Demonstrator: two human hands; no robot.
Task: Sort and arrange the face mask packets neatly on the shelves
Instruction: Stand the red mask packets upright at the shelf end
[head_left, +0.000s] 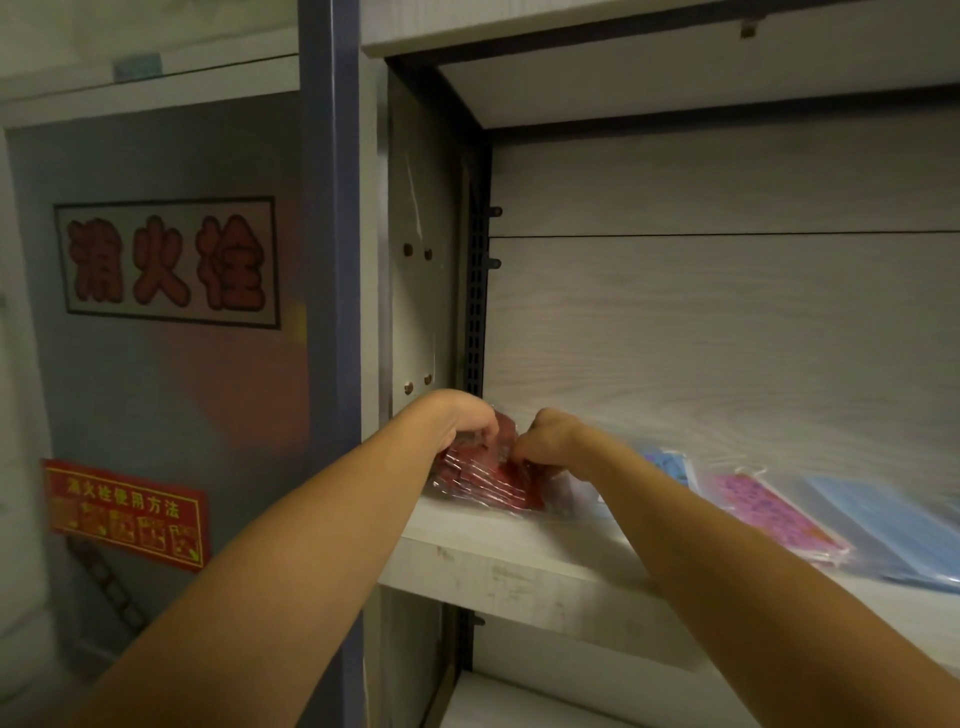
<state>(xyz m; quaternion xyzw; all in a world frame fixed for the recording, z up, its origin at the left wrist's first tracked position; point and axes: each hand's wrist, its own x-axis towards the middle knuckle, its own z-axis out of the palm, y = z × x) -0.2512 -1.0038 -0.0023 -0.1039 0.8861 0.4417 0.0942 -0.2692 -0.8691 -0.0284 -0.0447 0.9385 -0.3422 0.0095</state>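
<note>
A stack of red face mask packets in clear wrap lies at the left end of the pale wooden shelf. My left hand grips the stack's top from the left, fingers curled over it. My right hand pinches the same stack from the right, knuckles toward me. To the right on the shelf lie a blue packet partly behind my right forearm, a pink patterned packet, and a larger light blue packet at the frame's right edge.
The shelf's left side panel and a black perforated upright stand close to the red stack. A board roofs the bay above. Left of the blue post is a grey fire-hydrant cabinet door with red signs. Another shelf shows below.
</note>
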